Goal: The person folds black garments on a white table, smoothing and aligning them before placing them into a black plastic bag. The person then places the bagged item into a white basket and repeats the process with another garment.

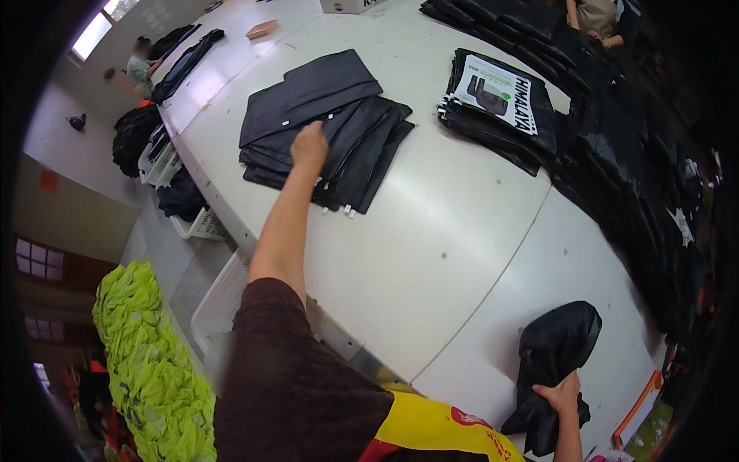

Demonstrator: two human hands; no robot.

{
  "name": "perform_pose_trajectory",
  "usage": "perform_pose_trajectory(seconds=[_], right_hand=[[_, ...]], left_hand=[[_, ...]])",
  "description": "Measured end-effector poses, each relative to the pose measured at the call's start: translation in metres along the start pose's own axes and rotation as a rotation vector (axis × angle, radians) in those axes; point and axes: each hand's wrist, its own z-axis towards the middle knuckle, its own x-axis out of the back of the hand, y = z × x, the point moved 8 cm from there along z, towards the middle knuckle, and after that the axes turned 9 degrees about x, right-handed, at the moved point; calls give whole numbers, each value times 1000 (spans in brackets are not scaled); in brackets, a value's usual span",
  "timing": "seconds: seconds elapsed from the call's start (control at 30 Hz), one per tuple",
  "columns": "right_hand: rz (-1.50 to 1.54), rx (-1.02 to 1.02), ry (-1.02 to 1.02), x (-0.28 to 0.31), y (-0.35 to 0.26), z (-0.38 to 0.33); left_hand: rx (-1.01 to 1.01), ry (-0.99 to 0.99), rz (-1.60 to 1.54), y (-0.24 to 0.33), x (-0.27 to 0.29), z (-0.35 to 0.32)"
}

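Black bundle (560,339) near right, right grip (564,391) clasped firmly round it, left grip (310,146) curled at the dark fabric stack (350,127), far left on the white surface (431,254), can't tell if it's pinching

Your table (385,266) is broad and white, with a thin seam (493,288) running across it and a few dark spots on its surface. Ahead of you, toward its left edge, lies a stack of black cloth (327,85), its layers uneven. Apart from it, to your right, sits a second stack (545,123), near a long black pile (623,173). Farther off you have a peach tray (262,29), a box (342,6) and dark cloth (188,65).
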Motion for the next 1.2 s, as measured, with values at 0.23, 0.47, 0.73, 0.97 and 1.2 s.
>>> perform_pose_trajectory(seconds=[0.23,0.47,0.73,0.97,1.2], right_hand=[[-40,-68,-81,-3,14,0],[-47,-137,-41,-8,25,-8],[305,-102,144,4,40,-33],[247,-153,211,14,156,-81],[251,-202,220,35,199,-110]], left_hand=[[129,-119,317,-49,-76,78],[-82,-190,447,-46,-86,83],[-687,-257,-379,157,0,-146],[-871,-1214,-889,303,95,-490],[-716,-664,-878,309,117,-516]])
